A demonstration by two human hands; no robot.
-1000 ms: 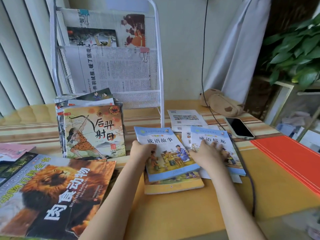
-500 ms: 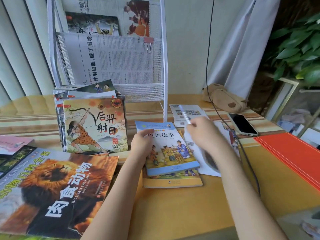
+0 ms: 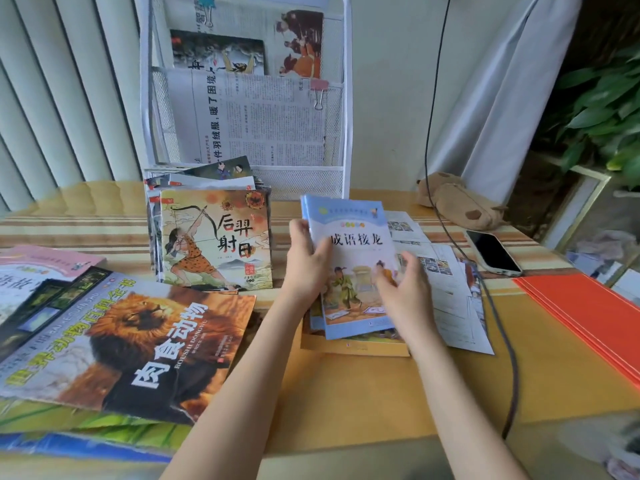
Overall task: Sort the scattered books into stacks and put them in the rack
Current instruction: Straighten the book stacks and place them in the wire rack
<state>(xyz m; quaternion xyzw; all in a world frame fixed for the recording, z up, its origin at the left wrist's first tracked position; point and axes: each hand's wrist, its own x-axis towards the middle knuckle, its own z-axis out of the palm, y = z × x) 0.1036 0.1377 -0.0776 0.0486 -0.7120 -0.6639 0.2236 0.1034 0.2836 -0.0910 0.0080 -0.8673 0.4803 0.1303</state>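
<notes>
A blue book (image 3: 360, 244) lies on top of another blue book and a yellow book (image 3: 353, 346) in the middle of the table. My left hand (image 3: 306, 261) grips the left edge of the blue books, thumb on the top cover. My right hand (image 3: 403, 289) is blurred, with its fingers spread over the lower right of that cover. To the left a stack of square books with an archer cover (image 3: 214, 237) stands against the white wire rack (image 3: 346, 98). A large lion book (image 3: 138, 341) lies on other big books at the near left.
Newspapers fill the rack's pockets. White leaflets (image 3: 450, 289) lie right of the blue books, crossed by a dark cable (image 3: 502, 323). A phone (image 3: 491, 252), a brown plush case (image 3: 457, 199) and orange folders (image 3: 588, 313) sit at the right. A plant stands beyond the table.
My right hand lifted the second blue book from the right and laid it on the first blue book. My left hand moved up along the stack's left edge.
</notes>
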